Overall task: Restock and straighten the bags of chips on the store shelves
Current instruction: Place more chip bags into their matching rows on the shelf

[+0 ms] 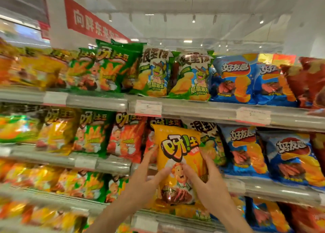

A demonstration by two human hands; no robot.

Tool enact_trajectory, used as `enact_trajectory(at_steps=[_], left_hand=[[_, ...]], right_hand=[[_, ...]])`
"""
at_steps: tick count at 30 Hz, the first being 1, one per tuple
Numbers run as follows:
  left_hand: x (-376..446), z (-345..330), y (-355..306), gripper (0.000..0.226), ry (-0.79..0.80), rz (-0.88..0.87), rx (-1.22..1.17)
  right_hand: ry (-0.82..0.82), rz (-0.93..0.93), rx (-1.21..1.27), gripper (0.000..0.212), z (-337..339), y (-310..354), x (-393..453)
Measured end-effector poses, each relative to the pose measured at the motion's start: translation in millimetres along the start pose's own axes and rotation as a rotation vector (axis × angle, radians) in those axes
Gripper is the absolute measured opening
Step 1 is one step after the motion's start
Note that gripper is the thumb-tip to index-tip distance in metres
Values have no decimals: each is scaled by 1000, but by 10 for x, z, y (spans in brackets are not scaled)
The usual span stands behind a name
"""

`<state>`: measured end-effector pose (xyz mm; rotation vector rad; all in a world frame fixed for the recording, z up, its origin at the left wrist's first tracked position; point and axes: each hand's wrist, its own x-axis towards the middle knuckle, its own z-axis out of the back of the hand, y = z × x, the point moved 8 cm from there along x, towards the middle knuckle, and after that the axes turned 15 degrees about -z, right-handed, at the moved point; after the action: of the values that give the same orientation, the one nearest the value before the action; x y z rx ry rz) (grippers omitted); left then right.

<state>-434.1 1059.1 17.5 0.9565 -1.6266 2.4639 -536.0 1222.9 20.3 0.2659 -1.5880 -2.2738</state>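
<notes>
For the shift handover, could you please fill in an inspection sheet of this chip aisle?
Surface: shelf rails carry price tags.
Job's things: yellow chip bag held upright before the second shelf; green bags and blue bags stand above.
Clutter: nothing seen.
Grippers: left hand and right hand grip the yellow bag's sides.
Cables: nothing seen.
Surroundings: red banner, ceiling lights.

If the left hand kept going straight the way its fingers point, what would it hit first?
Probably the red chip bag on the second shelf, just behind the yellow chip bag that the left hand holds by its edge. Its fingers point up and inward; depth is unclear.
</notes>
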Motion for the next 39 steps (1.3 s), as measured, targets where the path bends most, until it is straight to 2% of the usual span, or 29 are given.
enact_trajectory(at_steps=[5, 9, 14, 19, 23, 29, 32, 36, 39], left_hand=[[-405, 1294, 97, 71, -89, -7, 58], [-781, 2263, 195, 73, -162, -5, 111], [-1153, 3277, 332, 69, -265, 12, 103], [-1340, 4029, 541, 66, -374, 25, 118], [-1363, 4472, 704, 58, -434, 39, 111], [-1228, 5325, 1011, 57, -523, 76, 196], [-1075, 5785, 1153, 65, -530, 107, 260], [-940, 6377, 1395, 89, -537, 133, 328], [-913, 6714, 1612, 88, -550, 151, 315]], right_hand=[[100, 37, -53, 102, -1192, 490, -215], [195, 88, -65, 92, -2158, 834, -409], [293, 131, -94, 95, -3181, 1257, -612], [371, 181, -88, 87, -3945, 1596, -655], [391, 204, -99, 88, -4480, 1754, -552], [446, 236, -84, 90, -5408, 2130, -294], [444, 259, -65, 88, -5865, 2338, -90], [441, 295, -92, 77, -6394, 2573, 147], [444, 329, -111, 72, -6739, 2666, 239]])
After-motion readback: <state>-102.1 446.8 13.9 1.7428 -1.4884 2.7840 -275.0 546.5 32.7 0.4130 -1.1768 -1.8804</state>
